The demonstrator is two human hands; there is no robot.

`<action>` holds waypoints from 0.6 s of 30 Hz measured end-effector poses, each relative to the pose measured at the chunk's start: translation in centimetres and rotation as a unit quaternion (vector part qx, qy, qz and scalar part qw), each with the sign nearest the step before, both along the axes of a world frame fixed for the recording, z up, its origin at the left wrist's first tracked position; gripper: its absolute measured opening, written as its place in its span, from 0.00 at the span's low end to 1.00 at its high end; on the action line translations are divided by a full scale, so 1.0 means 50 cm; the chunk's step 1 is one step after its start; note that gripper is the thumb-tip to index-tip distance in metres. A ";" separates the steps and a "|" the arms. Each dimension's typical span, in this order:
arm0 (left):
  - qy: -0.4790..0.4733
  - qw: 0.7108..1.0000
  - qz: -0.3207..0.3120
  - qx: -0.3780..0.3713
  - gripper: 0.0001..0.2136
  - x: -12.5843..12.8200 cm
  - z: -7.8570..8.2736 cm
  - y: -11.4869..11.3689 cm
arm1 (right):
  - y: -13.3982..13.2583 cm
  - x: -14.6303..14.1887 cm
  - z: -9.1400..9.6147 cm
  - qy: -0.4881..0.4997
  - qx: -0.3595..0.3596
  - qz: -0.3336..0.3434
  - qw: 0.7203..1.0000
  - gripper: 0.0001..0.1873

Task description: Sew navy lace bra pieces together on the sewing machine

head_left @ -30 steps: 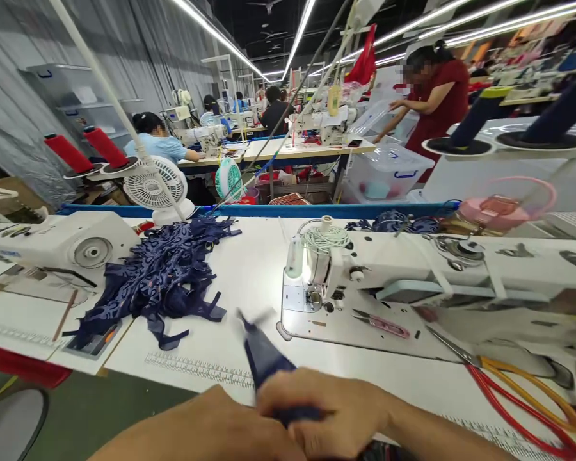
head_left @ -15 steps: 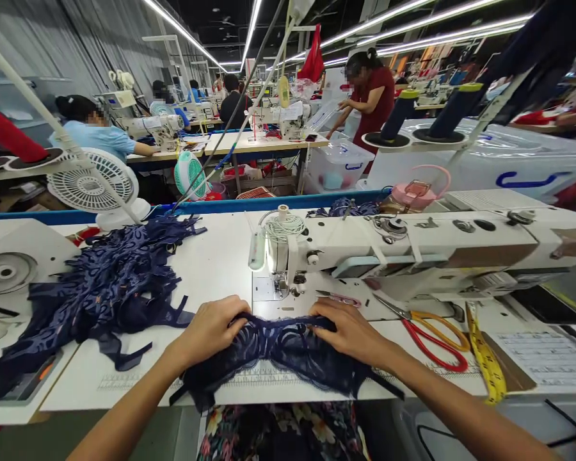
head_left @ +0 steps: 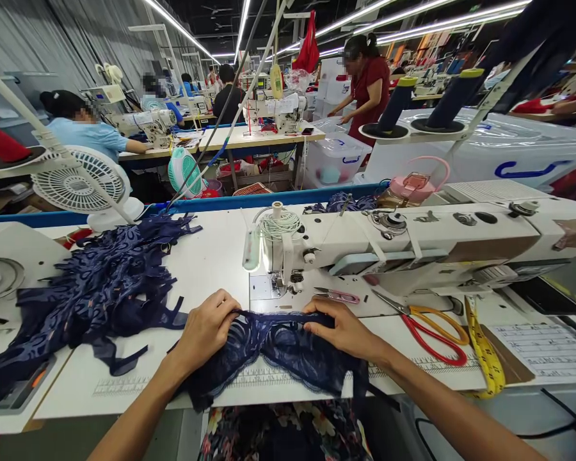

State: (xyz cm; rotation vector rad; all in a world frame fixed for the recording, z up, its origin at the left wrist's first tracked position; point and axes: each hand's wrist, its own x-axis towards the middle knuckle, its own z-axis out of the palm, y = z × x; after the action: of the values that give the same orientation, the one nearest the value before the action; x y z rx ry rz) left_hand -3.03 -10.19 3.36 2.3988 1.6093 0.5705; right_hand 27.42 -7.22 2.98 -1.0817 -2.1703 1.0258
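A navy lace bra (head_left: 292,352) lies spread across the front of the table, its upper edge stretched straight between my hands. My left hand (head_left: 210,330) pinches that edge on the left, thumb against fingers. On the right, my right hand (head_left: 340,325) grips the same edge with thumb and fingers closed. The cups hang toward the table's front edge, over a printed ruler strip (head_left: 249,376). Just beyond the bra stands a white sewing machine (head_left: 288,256), its presser foot (head_left: 282,282) behind the stretched edge. The fabric is apart from the foot.
A heap of navy bras (head_left: 110,282) covers the table's left side. Right of my hands lie pink thread snips (head_left: 338,296), red-and-orange scissors (head_left: 427,333), a yellow tape measure (head_left: 482,352) and a written sheet (head_left: 537,349). Behind stand a fan (head_left: 81,179) and thread cones (head_left: 396,105).
The camera view has shifted slightly. My hands still hold the bra's upper edge; the left grip has turned a little and the cups sit differently. A person in red at the back has moved their arms.
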 end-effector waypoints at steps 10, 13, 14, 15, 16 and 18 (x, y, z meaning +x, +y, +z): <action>-0.022 1.000 0.016 -0.015 0.07 -0.016 -0.016 0.000 | 0.013 0.002 0.016 0.013 -0.121 0.026 0.992 0.17; -0.025 0.999 0.017 -0.028 0.08 -0.023 -0.015 0.003 | 0.014 0.004 0.017 0.024 -0.135 0.037 0.990 0.20; -0.021 0.999 0.020 -0.030 0.08 -0.024 -0.011 0.002 | 0.014 0.005 0.018 0.029 -0.137 0.041 0.989 0.21; -0.018 0.999 0.019 -0.028 0.08 -0.022 -0.006 0.001 | 0.013 0.005 0.019 0.034 -0.138 0.044 0.989 0.21; -0.019 0.999 0.013 -0.024 0.08 -0.017 0.000 -0.002 | 0.013 0.004 0.020 0.039 -0.137 0.046 0.989 0.21; -0.035 0.999 -0.016 -0.015 0.11 0.007 0.012 -0.010 | 0.010 0.001 0.021 0.045 -0.127 0.053 0.989 0.22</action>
State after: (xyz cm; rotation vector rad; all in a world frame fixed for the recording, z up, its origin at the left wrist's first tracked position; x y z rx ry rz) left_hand -2.70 -10.69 3.98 2.3503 1.5375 0.6138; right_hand 27.46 -6.73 4.06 -1.0160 -2.0830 1.4031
